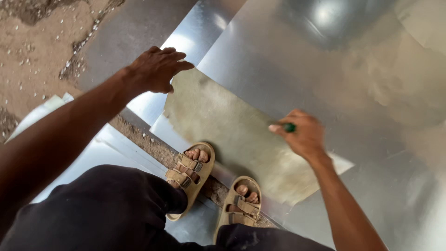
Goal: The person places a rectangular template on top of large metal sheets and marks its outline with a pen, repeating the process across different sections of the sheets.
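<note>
My left hand (155, 69) hovers with fingers spread over the top corner of a dull, tan flat template sheet (232, 132) that lies on a large shiny metal sheet (297, 65). My right hand (302, 135) is closed on a small green-tipped marking tool (289, 127), its tip at the template's right edge. My feet in tan sandals (190, 174) stand at the near edge of the template.
More shiny metal sheets (125, 32) overlap on the ground to the left and below. Bare brown dirt with small stones (32, 51) lies at the upper left. A strip of dirt (148, 144) shows between sheets near my feet.
</note>
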